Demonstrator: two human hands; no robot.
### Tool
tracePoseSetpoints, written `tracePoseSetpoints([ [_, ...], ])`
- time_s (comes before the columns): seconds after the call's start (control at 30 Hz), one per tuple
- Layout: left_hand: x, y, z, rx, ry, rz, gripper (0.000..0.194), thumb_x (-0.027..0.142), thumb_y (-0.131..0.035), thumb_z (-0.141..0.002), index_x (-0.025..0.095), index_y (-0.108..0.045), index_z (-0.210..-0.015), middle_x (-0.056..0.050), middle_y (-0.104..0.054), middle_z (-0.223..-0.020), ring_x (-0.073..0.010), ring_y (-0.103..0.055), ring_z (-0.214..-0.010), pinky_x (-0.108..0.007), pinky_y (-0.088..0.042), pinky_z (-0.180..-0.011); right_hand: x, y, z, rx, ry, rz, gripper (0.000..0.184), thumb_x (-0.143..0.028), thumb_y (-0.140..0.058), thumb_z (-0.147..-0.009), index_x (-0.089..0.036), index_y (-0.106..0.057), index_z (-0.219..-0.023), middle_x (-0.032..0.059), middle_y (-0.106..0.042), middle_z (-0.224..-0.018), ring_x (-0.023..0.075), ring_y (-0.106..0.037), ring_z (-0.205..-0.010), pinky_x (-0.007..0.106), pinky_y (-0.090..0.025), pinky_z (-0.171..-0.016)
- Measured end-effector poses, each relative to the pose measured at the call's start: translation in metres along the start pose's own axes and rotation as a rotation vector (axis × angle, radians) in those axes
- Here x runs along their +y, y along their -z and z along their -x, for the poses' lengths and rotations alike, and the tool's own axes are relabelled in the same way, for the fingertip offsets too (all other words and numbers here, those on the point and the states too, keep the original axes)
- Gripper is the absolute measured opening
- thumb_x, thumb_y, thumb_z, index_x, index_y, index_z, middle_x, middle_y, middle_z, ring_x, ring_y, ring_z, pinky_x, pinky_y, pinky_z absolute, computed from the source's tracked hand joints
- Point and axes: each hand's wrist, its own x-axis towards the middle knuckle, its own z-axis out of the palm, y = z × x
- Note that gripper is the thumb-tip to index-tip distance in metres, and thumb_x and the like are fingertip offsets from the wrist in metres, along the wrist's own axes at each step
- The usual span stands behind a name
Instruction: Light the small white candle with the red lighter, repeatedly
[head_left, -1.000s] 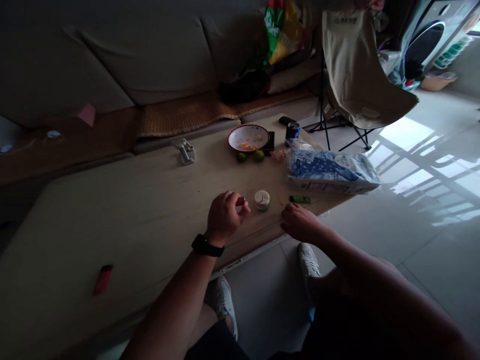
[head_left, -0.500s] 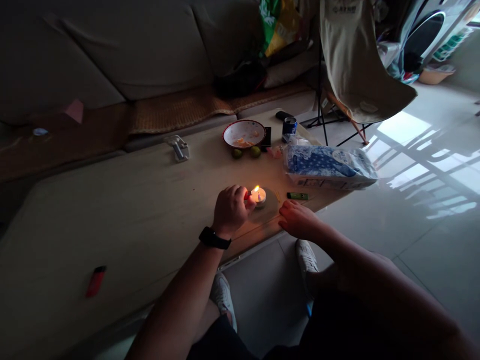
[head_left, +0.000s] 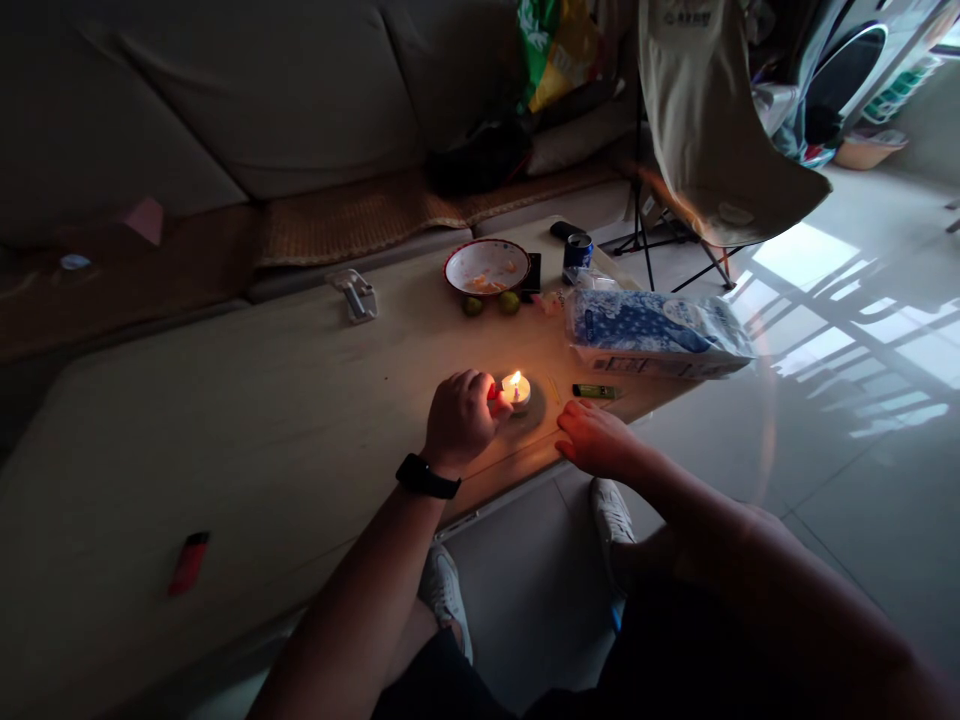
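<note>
My left hand [head_left: 459,418], with a black watch on the wrist, is closed round a red lighter [head_left: 493,392] whose tip touches a small white tea-light candle [head_left: 517,391] on the pale table [head_left: 300,400]. A flame burns at the candle's wick. My right hand [head_left: 592,440] rests at the table's front edge, fingers curled loosely and holding nothing that I can see. A green lighter [head_left: 596,391] lies just beyond the right hand.
A blue-and-white plastic pack [head_left: 652,333] lies at the table's right end. Behind it stand a bowl [head_left: 486,267], two green limes [head_left: 490,303] and a can [head_left: 578,250]. Another red lighter [head_left: 187,563] lies front left. A sofa [head_left: 262,110] and folding chair [head_left: 712,130] stand beyond.
My left hand moved the red lighter up to the candle and a flame appeared; the candle now glows. The right hand stayed at the table edge.
</note>
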Motion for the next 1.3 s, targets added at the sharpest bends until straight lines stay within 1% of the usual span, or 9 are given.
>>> tracePoseSetpoints([
  [0.17,-0.005,0.01,0.006,0.033,0.022,0.061,0.018,0.034,-0.048,-0.096,0.023,-0.047,-0.082,-0.005,-0.058,-0.079,-0.0221,-0.054,-0.078,-0.038,-0.044,-0.073,-0.001,0.003,0.0,-0.016,-0.005,0.003,0.022,-0.035,-0.061,-0.095,-0.015,-0.068,-0.103,0.0156,-0.064,-0.115,0.0284,-0.055,-0.115,0.037,-0.043,-0.1],
  [0.27,-0.011,0.018,0.013,0.065,0.069,0.137,0.02,0.038,-0.045,-0.099,0.022,-0.049,-0.088,-0.005,-0.059,-0.084,-0.0212,-0.055,-0.08,-0.037,-0.046,-0.075,-0.002,0.003,-0.001,-0.014,0.004,0.016,0.022,-0.034,-0.061,-0.095,-0.015,-0.068,-0.102,0.0154,-0.064,-0.113,0.0283,-0.055,-0.113,0.036,-0.043,-0.1],
  [0.43,-0.025,0.028,0.026,0.098,0.131,0.24,0.017,0.035,-0.043,-0.101,0.02,-0.05,-0.096,-0.005,-0.058,-0.088,-0.019,-0.056,-0.08,-0.035,-0.047,-0.074,-0.002,0.002,0.0,0.008,0.004,0.021,0.024,-0.034,-0.061,-0.095,-0.013,-0.068,-0.101,0.0157,-0.064,-0.112,0.0281,-0.056,-0.111,0.035,-0.044,-0.098],
  [0.6,-0.034,0.028,0.037,0.139,0.232,0.32,0.016,0.034,-0.043,-0.103,0.021,-0.05,-0.097,-0.005,-0.059,-0.09,-0.0171,-0.056,-0.079,-0.032,-0.046,-0.071,-0.001,0.002,0.0,0.002,0.005,0.013,0.023,-0.034,-0.061,-0.094,-0.013,-0.068,-0.102,0.0159,-0.064,-0.113,0.0277,-0.056,-0.111,0.035,-0.044,-0.097],
  [0.73,-0.04,0.028,0.045,0.164,0.277,0.356,0.02,0.035,-0.041,-0.105,0.022,-0.048,-0.092,-0.002,-0.056,-0.08,-0.0154,-0.052,-0.071,-0.031,-0.043,-0.067,-0.001,0.002,0.0,-0.002,0.001,0.018,0.024,-0.035,-0.061,-0.095,-0.013,-0.068,-0.103,0.0153,-0.064,-0.113,0.0269,-0.056,-0.11,0.035,-0.043,-0.098],
  [0.9,-0.048,0.034,0.054,0.183,0.322,0.393,0.028,0.038,-0.038,-0.105,0.023,-0.046,-0.083,0.001,-0.048,-0.069,-0.0141,-0.045,-0.061,-0.03,-0.039,-0.059,-0.001,0.001,0.001,0.017,-0.001,0.016,0.023,-0.034,-0.061,-0.095,-0.014,-0.069,-0.104,0.0148,-0.064,-0.113,0.0266,-0.056,-0.11,0.034,-0.043,-0.096],
  [1.03,-0.051,0.038,0.058,0.215,0.357,0.412,0.029,0.041,-0.038,-0.105,0.023,-0.047,-0.084,0.001,-0.048,-0.07,-0.0144,-0.046,-0.062,-0.03,-0.04,-0.06,-0.002,0.0,0.0,0.003,-0.007,0.022,0.025,-0.036,-0.061,-0.095,-0.014,-0.069,-0.104,0.0152,-0.064,-0.114,0.0271,-0.057,-0.109,0.034,-0.044,-0.095],
  [1.17,-0.049,0.038,0.057,0.203,0.382,0.429,0.029,0.043,-0.04,-0.105,0.023,-0.048,-0.085,0.002,-0.047,-0.069,-0.014,-0.045,-0.061,-0.031,-0.039,-0.059,-0.002,0.001,-0.001,-0.002,-0.01,0.023,0.025,-0.035,-0.06,-0.095,-0.013,-0.069,-0.104,0.0158,-0.064,-0.114,0.0273,-0.057,-0.11,0.034,-0.044,-0.096],
  [1.3,-0.047,0.038,0.056,0.194,0.37,0.432,0.029,0.041,-0.039,-0.105,0.023,-0.049,-0.085,0.001,-0.049,-0.073,-0.0145,-0.047,-0.065,-0.032,-0.041,-0.064,-0.002,0.001,0.0,0.0,-0.009,0.022,0.026,-0.036,-0.061,-0.095,-0.013,-0.069,-0.105,0.0156,-0.064,-0.114,0.0277,-0.057,-0.11,0.035,-0.044,-0.096],
])
